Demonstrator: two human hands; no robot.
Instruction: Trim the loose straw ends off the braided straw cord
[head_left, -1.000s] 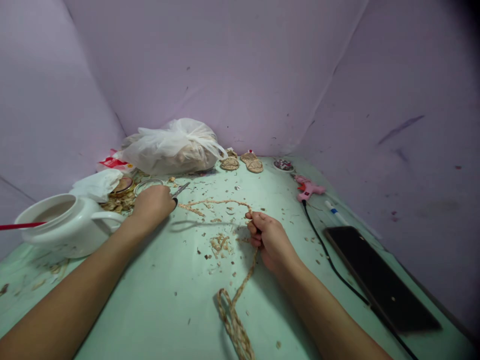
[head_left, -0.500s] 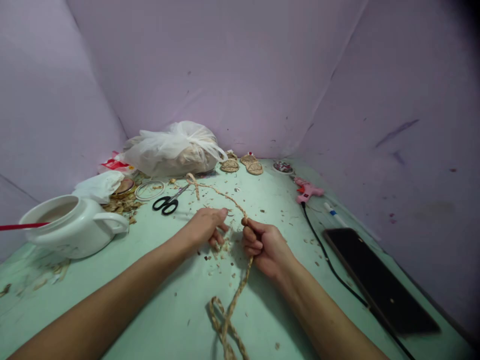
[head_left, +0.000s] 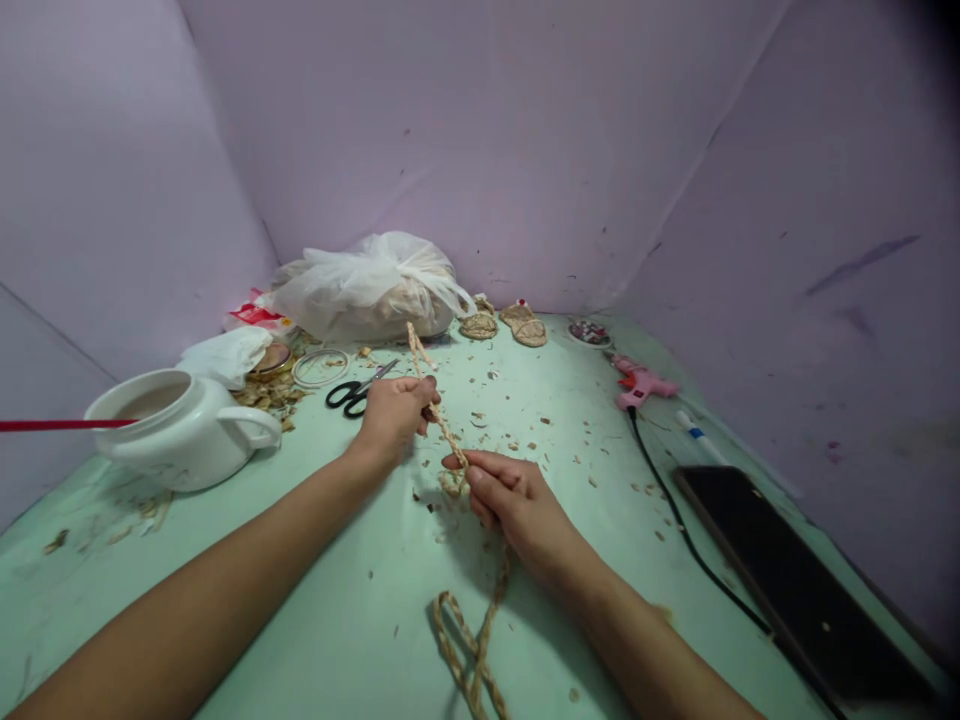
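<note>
A tan braided cord (head_left: 450, 436) runs between my two hands over the green table. My left hand (head_left: 396, 420) pinches it near the far end, and a short folded tail sticks up past the fingers. Closer to me, my right hand (head_left: 514, 495) grips the same cord between thumb and fingers. From under the right hand the cord drops to the table and lies in a loop at the front edge of the view. Black-handled scissors (head_left: 354, 396) lie just beyond my left hand, partly hidden by it.
At the left stands a white handled pot (head_left: 195, 445) with a red stick in it. A plastic bag (head_left: 375, 290) and small woven slippers (head_left: 523, 326) sit at the back. On the right are a pink glue gun (head_left: 643, 385), its black cord, a marker (head_left: 699, 436) and a dark phone (head_left: 795, 580).
My left hand has gone from empty, with fingers apart, to pinching the cord. The far end of the cord has lifted and been drawn in. My view has shifted slightly left.
</note>
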